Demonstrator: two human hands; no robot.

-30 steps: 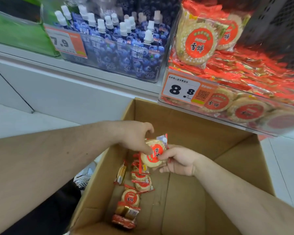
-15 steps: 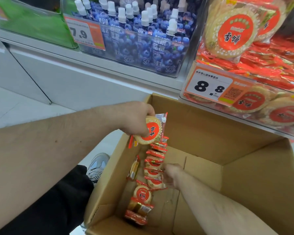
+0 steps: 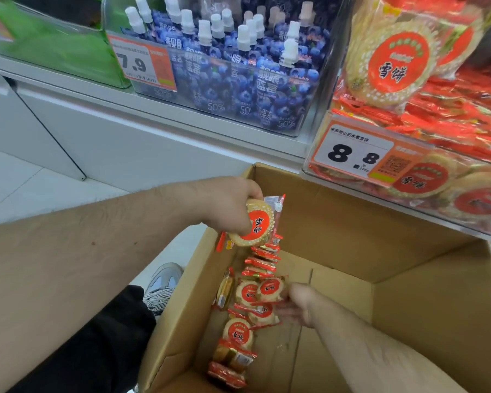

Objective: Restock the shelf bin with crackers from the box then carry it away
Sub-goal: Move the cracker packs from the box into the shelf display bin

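Shop aisle, left hand (image 3: 224, 205) gripping cracker pack (image 3: 253, 224)

We see the cardboard box (image 3: 408, 293) on the floor (image 3: 17, 188) before the shelf (image 3: 182, 117), its far wall just under the shelf bin (image 3: 408, 177) at the right. Left of that bin on the shelf sits a bin of pouches (image 3: 224, 80). Inside the box, cracker packets (image 3: 247, 316) lie in a row along its left wall. Our left hand (image 3: 227, 205) holds one cracker packet (image 3: 253, 225) above the row's far end; our right hand (image 3: 295, 304) touches the row from the right. A shoe (image 3: 165, 287) stands left of the box.
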